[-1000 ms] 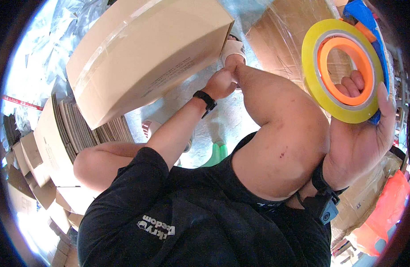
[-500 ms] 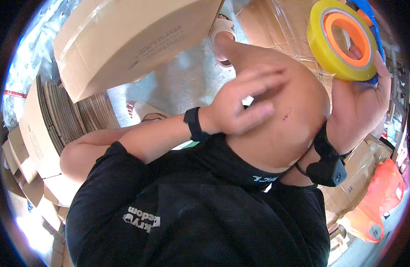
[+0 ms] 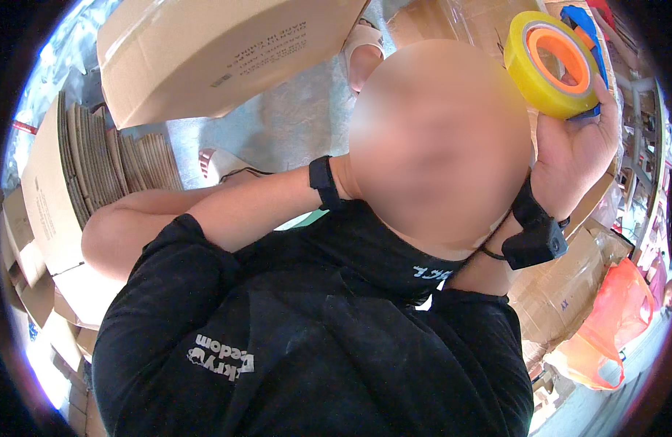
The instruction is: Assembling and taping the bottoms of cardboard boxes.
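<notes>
My right hand (image 3: 575, 149) is closed on a tape dispenser with a blue frame (image 3: 603, 64). It carries a wide roll of yellowish clear tape (image 3: 523, 71) on an orange core (image 3: 538, 52). The dispenser is held up at the upper right, beyond my bent knee. Around my right wrist sits a black strap with a small camera (image 3: 544, 244). My left forearm (image 3: 267, 200) reaches in from the left, with a black band (image 3: 323, 182) at the wrist. A blurred patch over my bare thigh hides my left hand, so its fingers do not show.
A large cardboard box (image 3: 227, 62) stands at the upper left. Below it is a stack of flattened cardboard (image 3: 95, 164). More cardboard (image 3: 569, 284) and an orange-red plastic bag (image 3: 613, 320) lie at the right. My sandalled feet rest on the bluish floor (image 3: 278, 120).
The tape dispenser in my right hand has shifted slightly left. My left hand, earlier seen above the thigh with fingers apart, is now behind the blurred patch. The whole view has shifted slightly.
</notes>
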A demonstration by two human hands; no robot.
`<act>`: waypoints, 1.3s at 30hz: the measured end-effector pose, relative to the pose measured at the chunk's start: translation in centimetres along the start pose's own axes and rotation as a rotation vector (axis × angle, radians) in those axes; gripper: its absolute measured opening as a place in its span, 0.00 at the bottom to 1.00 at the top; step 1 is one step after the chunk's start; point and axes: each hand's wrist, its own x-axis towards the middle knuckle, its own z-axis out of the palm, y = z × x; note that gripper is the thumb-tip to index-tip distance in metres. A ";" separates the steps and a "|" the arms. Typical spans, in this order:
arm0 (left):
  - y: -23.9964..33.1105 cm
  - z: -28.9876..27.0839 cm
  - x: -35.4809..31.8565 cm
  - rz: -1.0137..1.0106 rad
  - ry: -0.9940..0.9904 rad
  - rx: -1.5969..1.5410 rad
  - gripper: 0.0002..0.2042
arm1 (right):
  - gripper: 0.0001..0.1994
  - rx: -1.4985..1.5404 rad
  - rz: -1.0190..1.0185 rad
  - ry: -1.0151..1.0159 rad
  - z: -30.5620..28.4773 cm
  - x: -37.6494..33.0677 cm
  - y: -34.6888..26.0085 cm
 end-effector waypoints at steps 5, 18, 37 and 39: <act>0.1 0.2 0.0 0.000 0.019 -0.012 0.26 | 0.17 -0.007 0.003 0.009 0.3 -0.4 -0.1; -0.3 0.7 -0.2 0.097 0.134 -0.035 0.21 | 0.17 0.013 0.001 0.029 0.8 -0.5 -0.2; 0.9 -0.3 2.1 -0.307 0.043 -0.236 0.20 | 0.15 -0.007 0.009 -0.019 0.0 -0.4 -0.2; 1.0 -0.4 2.2 -0.352 0.067 -0.298 0.17 | 0.15 0.019 0.003 -0.033 -0.2 -0.2 -0.1</act>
